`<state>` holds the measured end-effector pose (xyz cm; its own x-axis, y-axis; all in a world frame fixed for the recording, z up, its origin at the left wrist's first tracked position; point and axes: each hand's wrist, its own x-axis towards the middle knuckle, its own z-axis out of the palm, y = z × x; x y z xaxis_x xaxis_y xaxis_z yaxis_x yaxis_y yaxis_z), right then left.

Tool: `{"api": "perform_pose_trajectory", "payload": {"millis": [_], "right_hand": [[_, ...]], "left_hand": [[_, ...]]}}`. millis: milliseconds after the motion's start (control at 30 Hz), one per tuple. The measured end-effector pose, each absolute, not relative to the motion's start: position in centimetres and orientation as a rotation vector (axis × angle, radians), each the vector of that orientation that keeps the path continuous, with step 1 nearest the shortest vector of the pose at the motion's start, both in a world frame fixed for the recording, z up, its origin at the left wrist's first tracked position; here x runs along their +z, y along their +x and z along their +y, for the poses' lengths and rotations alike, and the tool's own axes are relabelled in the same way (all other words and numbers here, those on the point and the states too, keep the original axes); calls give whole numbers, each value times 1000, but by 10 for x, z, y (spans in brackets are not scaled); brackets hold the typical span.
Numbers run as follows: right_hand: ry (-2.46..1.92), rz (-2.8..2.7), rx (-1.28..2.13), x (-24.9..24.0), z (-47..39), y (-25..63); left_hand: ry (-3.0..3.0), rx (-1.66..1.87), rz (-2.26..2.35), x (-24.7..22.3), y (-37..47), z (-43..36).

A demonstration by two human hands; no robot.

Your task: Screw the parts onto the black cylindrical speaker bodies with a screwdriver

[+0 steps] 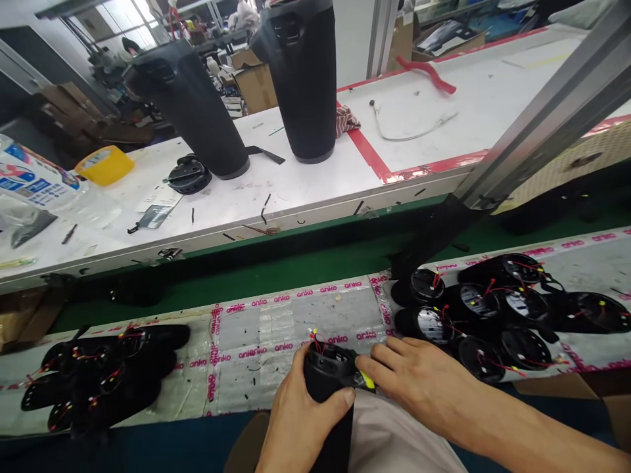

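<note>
A black cylindrical speaker housing [329, 374] stands upright at my lap, its top end open with red wires and small white and yellow connectors [314, 333] sticking out. My left hand [308, 407] is wrapped around its upper part, thumb across the near side. At the right side of the rim, my right hand [401, 369] is closed on a small yellow-and-black piece [365, 380], which touches the housing. The fingers cover most of that piece, so its kind does not show.
Similar black housings with red wires lie grouped on the taped bench at right [478, 302] and left [106, 374]. On the white shelf [305, 190] stand two tall black speakers [310, 85], a yellow tape roll [104, 165] and a plastic bottle [54, 180]. A metal post [537, 98] slants at right.
</note>
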<state>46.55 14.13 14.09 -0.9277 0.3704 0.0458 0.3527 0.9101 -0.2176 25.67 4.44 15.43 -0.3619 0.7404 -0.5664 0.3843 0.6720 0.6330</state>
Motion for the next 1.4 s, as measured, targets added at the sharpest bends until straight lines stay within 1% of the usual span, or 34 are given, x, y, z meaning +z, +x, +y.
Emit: {"api": "perform_pose_trajectory", "payload": {"millis": [133,333,467,600,667,800,867,1100,1400], "right_hand": [[-636,-3043,270,142,134,463],[-691,-3141,2,141,118,451],[-694,-3157,-66,140,110,445],[-752,-3171,-4,137,110,440],[-720,-3175,163,136,114,440],[-731,-2952,654,134,125,449],[-835,-2881,731,132,126,452],[-642,-3057,452,131,114,440],[-683,-3173,423,136,113,437]], "left_hand": [[876,374,2032,156,260,47],[871,358,2099,158,267,49],[861,331,2087,161,269,49],[868,332,2097,154,267,44],[815,418,2075,148,264,40],[721,602,1969,140,257,32],[727,600,1962,141,255,30],[733,557,1983,144,257,32],[788,481,2049,143,258,28]]}}
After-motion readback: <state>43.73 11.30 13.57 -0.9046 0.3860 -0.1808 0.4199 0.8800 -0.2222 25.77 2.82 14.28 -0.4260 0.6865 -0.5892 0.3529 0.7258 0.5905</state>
